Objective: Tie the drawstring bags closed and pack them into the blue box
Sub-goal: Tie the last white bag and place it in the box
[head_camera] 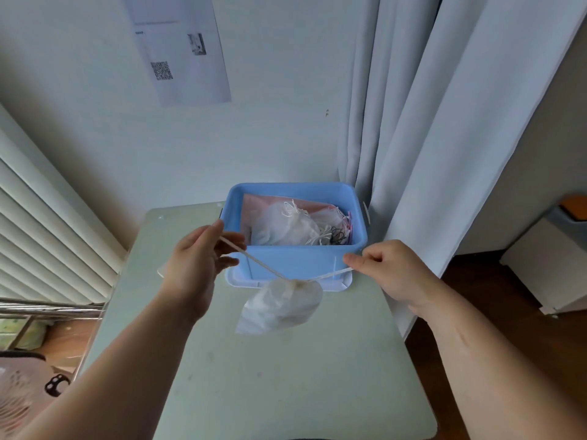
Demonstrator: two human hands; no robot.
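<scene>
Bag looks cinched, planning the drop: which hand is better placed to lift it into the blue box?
Probably left: the left hand pinches its cord at rim height beside the blue box; the right hand grips lower, at the front wall.

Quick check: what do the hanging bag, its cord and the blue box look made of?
Hanging bag: thin white semi-sheer fabric, maybe mesh; it crumples softly. Cord: matte cream string, probably cotton. Blue box: smooth moulded plastic, faint sheen, rounded rim.

Pale green table (286,376) centre to 6 o'clock. White wall (79,90) at 12, printed sheet (181,49) with QR code at 11. Pale curtains (428,122) at 1-2. Slatted blinds (47,233) at 9. Wood floor (492,296) and white cabinet (556,265) at 3. Soft daylight.
</scene>
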